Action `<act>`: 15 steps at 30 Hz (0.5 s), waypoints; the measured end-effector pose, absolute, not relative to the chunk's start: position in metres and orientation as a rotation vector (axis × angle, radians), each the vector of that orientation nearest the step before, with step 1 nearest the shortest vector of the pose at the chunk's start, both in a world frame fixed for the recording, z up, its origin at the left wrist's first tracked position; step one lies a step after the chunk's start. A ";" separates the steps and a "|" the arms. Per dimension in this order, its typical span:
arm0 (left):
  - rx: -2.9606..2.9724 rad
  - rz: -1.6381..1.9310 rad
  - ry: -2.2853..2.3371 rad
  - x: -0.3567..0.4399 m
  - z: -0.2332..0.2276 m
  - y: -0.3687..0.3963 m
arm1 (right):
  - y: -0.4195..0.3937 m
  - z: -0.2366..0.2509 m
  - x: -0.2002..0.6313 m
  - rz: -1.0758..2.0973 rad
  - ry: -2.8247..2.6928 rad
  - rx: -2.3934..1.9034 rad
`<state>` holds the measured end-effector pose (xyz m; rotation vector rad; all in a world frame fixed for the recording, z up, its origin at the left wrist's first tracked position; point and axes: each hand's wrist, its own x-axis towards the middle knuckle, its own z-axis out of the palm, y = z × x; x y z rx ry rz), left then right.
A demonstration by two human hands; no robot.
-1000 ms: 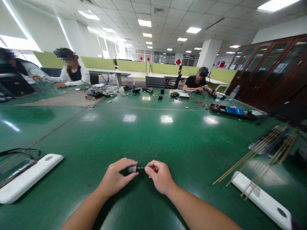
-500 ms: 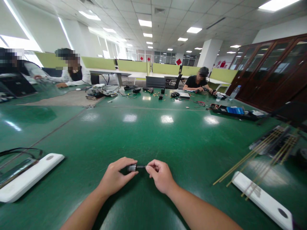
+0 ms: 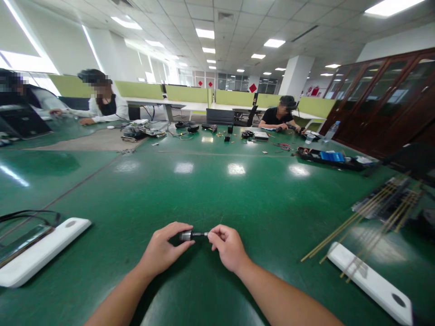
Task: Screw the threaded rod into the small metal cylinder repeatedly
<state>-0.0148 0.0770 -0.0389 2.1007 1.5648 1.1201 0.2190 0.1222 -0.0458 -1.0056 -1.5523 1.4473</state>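
My left hand [image 3: 166, 246] grips a small dark and silver cylinder [image 3: 186, 235] between its thumb and fingers, just above the green tabletop. From the cylinder's right end a thin dark rod [image 3: 199, 234] points towards my right hand [image 3: 228, 248]. Its silver tip sits at the pinched thumb and forefinger of that hand. The remaining right fingers are curled in. What kind of part the cylinder is, I cannot make out, and my left fingers cover its left end.
A white bar-shaped object [image 3: 44, 253] lies at left beside a dark glossy device with cables. Another white bar [image 3: 372, 283] lies at right under thin wooden sticks [image 3: 360, 219]. Farther back are a black tray [image 3: 326, 159], loose parts and several people seated at the table.
The cylinder and my left fingers have shifted slightly left. More of the rod's silver tip now shows beside my right fingertips, which still pinch it.
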 end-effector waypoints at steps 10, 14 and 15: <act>1.683 1.242 1.670 -0.026 -0.052 0.093 | 0.129 -0.051 0.218 1.624 -1.237 -0.846; 1.523 1.346 1.679 -0.034 -0.042 0.087 | 0.128 -0.052 0.219 1.615 -1.271 -0.844; 1.453 1.375 1.658 -0.038 -0.040 0.084 | 0.128 -0.052 0.219 1.614 -1.280 -0.846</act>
